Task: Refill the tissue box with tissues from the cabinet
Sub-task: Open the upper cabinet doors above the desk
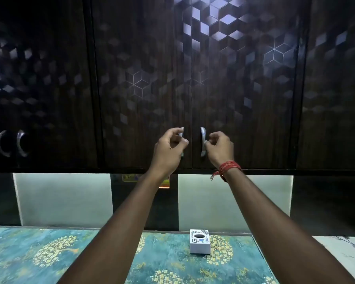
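Observation:
A small white tissue box (199,245) with an oval top opening stands on the teal patterned surface (49,253), low between my forearms. Above it hangs a dark wall cabinet with both middle doors, left (143,89) and right (244,99), closed. My left hand (169,147) curls around the left door's silver handle (181,133), which it mostly hides. My right hand (220,149), a red thread on its wrist, pinches the right door's curved handle (202,136) with its fingertips. No tissues are visible.
Another closed pair of doors with two curved handles (12,143) sits at the far left. Pale wall panels (62,199) show under the cabinet. A white cloth-covered surface (340,255) lies at the lower right, beside the teal one.

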The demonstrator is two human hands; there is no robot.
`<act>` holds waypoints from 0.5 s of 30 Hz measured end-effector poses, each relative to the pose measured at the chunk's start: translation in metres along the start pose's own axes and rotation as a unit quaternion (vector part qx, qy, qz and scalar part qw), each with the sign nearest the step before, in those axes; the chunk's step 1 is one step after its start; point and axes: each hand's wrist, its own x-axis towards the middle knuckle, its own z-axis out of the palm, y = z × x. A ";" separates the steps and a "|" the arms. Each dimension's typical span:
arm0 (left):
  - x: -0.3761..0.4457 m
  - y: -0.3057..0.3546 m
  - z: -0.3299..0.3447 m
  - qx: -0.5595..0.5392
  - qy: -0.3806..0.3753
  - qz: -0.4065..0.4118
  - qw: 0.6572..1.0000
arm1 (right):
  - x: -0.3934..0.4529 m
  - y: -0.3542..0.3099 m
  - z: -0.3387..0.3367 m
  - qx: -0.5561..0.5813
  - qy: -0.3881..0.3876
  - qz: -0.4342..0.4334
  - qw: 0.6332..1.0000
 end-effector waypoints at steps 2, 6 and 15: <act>0.002 -0.005 0.005 0.019 -0.018 -0.036 0.999 | 0.002 0.002 0.010 -0.046 -0.025 0.029 0.998; 0.001 -0.027 0.012 0.027 -0.044 -0.077 0.996 | 0.007 0.009 0.028 -0.058 -0.037 0.053 0.996; -0.010 -0.036 0.022 0.050 -0.092 -0.091 0.990 | 0.007 0.018 0.033 -0.050 -0.065 0.073 0.994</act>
